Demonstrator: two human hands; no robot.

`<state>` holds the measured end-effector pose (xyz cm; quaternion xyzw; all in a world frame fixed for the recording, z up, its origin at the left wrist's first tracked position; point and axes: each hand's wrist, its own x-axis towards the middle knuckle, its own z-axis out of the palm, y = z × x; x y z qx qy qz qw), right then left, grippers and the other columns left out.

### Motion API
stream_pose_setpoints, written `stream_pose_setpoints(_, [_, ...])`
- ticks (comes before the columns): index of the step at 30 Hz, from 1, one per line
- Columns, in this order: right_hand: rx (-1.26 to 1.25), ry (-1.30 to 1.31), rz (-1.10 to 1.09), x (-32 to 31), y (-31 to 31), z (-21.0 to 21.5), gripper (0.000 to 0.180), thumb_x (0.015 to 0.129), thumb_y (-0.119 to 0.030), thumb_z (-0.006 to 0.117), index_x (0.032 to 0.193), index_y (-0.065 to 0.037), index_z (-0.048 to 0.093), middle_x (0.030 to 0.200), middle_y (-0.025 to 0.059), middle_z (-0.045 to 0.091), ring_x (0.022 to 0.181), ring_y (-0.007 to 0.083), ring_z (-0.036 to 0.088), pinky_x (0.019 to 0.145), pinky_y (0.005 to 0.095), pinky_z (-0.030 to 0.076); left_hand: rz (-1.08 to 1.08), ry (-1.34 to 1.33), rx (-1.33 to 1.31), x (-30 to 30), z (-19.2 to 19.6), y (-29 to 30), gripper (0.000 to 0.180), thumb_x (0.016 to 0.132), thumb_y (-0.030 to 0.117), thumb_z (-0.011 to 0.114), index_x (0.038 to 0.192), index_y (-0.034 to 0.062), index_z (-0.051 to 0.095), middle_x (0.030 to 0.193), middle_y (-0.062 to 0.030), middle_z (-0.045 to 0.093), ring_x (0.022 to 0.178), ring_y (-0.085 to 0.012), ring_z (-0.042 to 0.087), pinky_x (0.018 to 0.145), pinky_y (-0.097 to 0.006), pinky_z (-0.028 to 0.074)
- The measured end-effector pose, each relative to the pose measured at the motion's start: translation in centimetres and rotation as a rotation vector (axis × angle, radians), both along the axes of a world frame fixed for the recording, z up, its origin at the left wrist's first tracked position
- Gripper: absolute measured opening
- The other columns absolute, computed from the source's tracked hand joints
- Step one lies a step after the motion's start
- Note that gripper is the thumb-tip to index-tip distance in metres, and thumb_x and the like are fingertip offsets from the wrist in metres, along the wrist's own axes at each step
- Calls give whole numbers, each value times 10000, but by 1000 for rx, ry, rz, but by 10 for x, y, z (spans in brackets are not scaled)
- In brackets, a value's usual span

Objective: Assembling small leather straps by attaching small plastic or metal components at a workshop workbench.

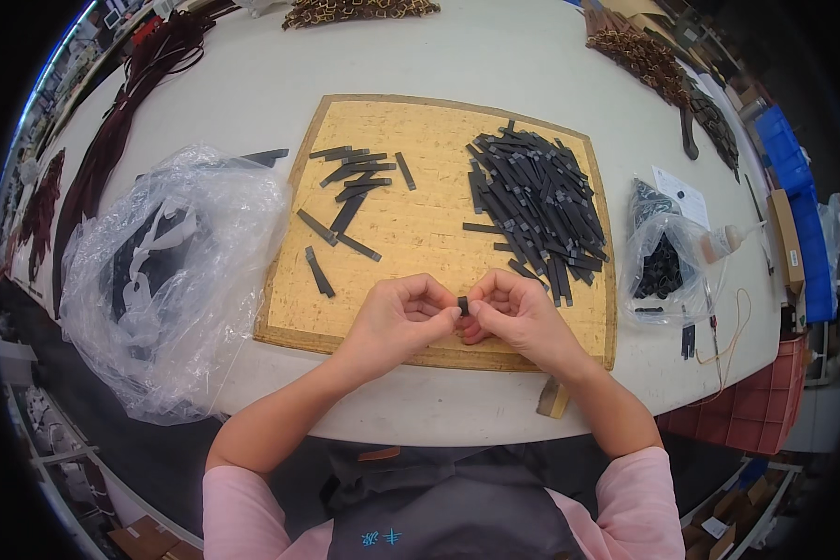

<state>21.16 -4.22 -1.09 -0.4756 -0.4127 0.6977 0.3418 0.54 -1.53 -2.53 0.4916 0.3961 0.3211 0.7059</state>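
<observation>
Over the near edge of the yellow board, my hands meet around a small black strip piece. It looks curled, though most of it is hidden by fingers. My left hand pinches it from one side with thumb and fingertips. My right hand pinches it from the other side. Just beyond my right hand lies a big heap of short black strips with greyish ends. Several loose strips are scattered on the board's left part.
A clear plastic bag with dark contents lies left of the board. To the right sits a smaller bag of black loops, beside a small bottle. Dark red straps and brown straps with gold buckles lie farther out.
</observation>
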Motion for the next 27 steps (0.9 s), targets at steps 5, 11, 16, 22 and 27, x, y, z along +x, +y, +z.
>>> stream_pose_setpoints(5, [304,-349,76,-5,-8,4,103,959,-31,645,1015,6,567,930,58,667,833,104,678,768,260,590,-81,43,-7,-3,0,4,92,906,63,705,908,-13,652,837,-31,693,784,-66,668,676,-197,521])
stream_pose_setpoints(11, [214,-233,41,0,-7,-1,118,954,-27,651,1030,7,568,925,58,662,813,97,673,744,256,587,-98,46,20,-5,-1,3,105,939,80,692,944,-14,646,920,-69,713,868,-99,698,782,-217,554])
stream_pose_setpoints(16, [133,-110,15,4,-3,-2,99,964,-44,643,1015,-4,568,909,69,677,785,110,679,714,261,590,-98,163,135,0,13,-4,85,938,53,681,964,-23,655,923,-58,707,880,-101,698,770,-227,563])
stream_pose_setpoints(22, [29,-55,18,2,4,-3,90,976,-65,628,964,-13,556,868,87,691,739,138,689,678,275,597,-60,216,403,2,2,-6,80,941,42,676,969,-29,655,921,-41,688,880,-101,695,718,-213,544])
stream_pose_setpoints(27, [-13,-21,-7,5,2,0,89,984,-68,616,963,-10,553,874,103,697,742,151,695,681,282,599,-75,151,243,2,5,-4,80,943,40,674,966,-31,646,915,-27,673,860,-86,685,682,-206,518])
